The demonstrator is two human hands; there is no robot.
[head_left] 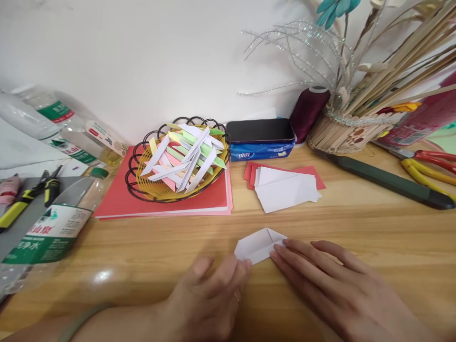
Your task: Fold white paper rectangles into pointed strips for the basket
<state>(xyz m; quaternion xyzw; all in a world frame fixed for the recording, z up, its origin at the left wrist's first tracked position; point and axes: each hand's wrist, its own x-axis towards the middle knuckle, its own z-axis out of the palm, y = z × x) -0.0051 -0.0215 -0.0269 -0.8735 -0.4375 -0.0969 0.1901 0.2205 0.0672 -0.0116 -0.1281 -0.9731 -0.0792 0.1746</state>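
Observation:
A small folded white paper (257, 244) lies on the wooden table (142, 247), with crease lines across it and its corners folded in. My left hand (210, 297) is at its lower left edge, fingers curled, a fingertip touching the paper. From the right, my right hand (335, 280) rests its extended fingertips on the paper's right end. Behind it, white paper pieces (287, 190) lie on top of red ones (313, 173). A yellow basket with a black looped rim (142, 190) holds several folded paper strips in white, green, pink and yellow.
Under the basket are red sheets (114, 199). Plastic bottles (60, 228) and cutters (52, 190) are at the left. A phone (260, 130) lies on a blue packet (261, 149); a thread spool (309, 114), stick pot (347, 133), dark green tool (384, 178) and pliers (420, 171) stand or lie right.

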